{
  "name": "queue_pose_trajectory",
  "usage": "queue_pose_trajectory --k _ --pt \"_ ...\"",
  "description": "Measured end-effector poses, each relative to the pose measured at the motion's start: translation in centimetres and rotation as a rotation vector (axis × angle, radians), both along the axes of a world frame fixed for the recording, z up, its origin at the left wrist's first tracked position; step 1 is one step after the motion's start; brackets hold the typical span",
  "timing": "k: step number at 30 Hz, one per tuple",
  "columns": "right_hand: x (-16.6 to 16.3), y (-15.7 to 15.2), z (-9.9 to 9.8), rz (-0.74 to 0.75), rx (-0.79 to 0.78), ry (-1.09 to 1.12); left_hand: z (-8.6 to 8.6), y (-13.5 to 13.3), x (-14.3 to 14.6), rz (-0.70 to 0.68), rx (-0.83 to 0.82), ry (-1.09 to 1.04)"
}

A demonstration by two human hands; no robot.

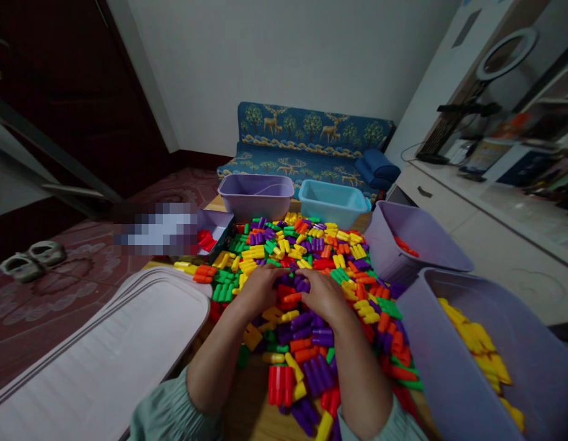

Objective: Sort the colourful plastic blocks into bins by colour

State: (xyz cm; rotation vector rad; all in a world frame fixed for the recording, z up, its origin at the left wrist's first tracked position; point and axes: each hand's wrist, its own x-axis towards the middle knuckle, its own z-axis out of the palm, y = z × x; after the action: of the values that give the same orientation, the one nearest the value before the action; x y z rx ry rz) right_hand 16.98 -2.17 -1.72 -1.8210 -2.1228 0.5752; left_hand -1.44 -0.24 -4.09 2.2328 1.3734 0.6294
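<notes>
A thick heap of plastic building blocks [265, 248] in red, yellow, green, purple and orange covers the table before me; many look like joined rounded tubes. My left hand [260, 289] rests in the middle of the heap, its fingers stretched inward over purple pieces. Opposite it is my right hand [323, 295], thumb and fingers bent around a purple block [303, 283]. The two sets of fingertips are close together but apart. Under my right thumb lies an orange block [292, 298]. Closer to me are a red block [281, 386] and a purple block [317, 375].
Purple bins [256, 184] [424, 226] [453, 355] and a blue bin [334, 205] stand around the heap; the nearest right one holds yellow blocks [481, 349]. Stacked white lids [104, 343] lie left. A small box [220, 220] holds red blocks. A patterned sofa [306, 141] stands behind.
</notes>
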Motion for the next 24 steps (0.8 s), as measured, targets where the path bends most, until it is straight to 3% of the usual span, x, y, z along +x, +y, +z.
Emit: queue_pose_trajectory --k 3,8,14,19,24 --pt "-0.4 0.5 -0.2 -0.062 0.052 0.113 -0.5 0.2 0.2 0.036 -0.015 -0.117" --pt "-0.7 1.0 -0.7 -0.115 0.105 0.395 -0.9 0.5 1.1 0.179 -0.214 -0.589" --pt "-0.7 1.5 -1.1 -0.196 0.099 0.746 0.1 0.5 1.6 0.305 -0.429 -1.110" --pt "-1.0 1.3 -0.5 -0.213 0.058 0.892 0.1 0.3 1.6 0.390 -0.485 -1.277" --pt "-1.7 0.9 -0.1 -0.185 0.046 1.001 0.5 0.0 1.7 0.270 -0.643 -1.379"
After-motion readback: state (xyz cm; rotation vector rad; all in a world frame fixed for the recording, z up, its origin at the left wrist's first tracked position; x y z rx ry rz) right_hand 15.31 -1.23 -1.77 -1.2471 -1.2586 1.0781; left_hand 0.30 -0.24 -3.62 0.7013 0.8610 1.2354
